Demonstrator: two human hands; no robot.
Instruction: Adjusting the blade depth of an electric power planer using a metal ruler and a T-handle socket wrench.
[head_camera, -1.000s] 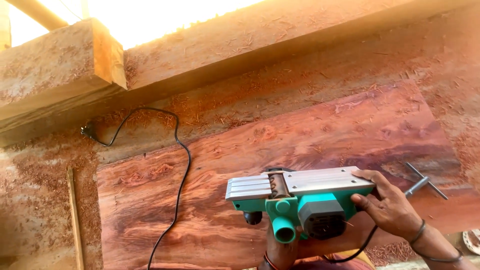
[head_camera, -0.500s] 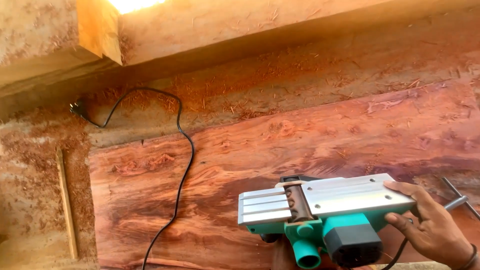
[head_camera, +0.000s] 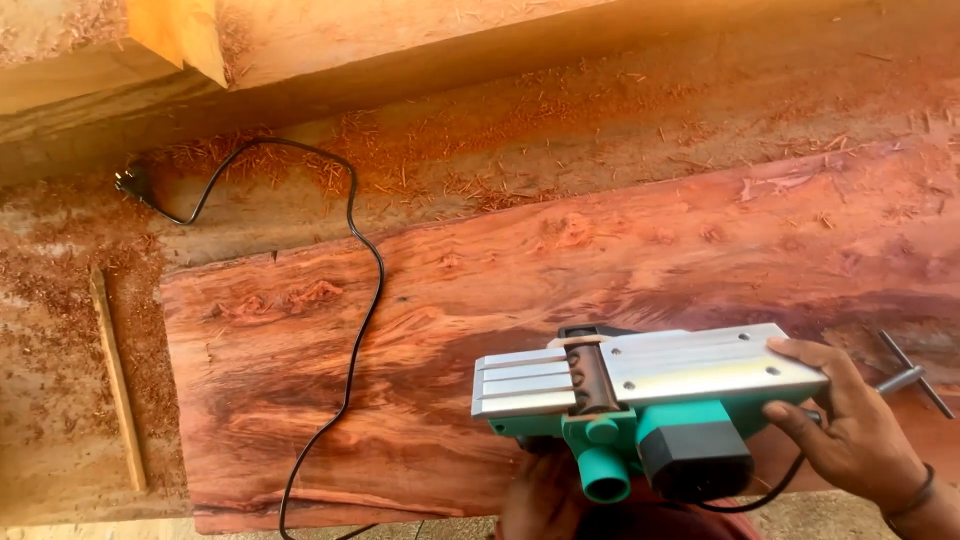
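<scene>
Green-bodied electric planer turned sole-up near the reddish plank's front edge; my right hand clasps its rear end, left hand underneath, grip I cannot tell.

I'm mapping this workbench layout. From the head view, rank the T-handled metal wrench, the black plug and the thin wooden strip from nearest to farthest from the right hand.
1. T-handled metal wrench: just right of the right hand.
2. Thin wooden strip: far left, beside the red slab.
3. Black plug: upper left, at the cord's end.
</scene>
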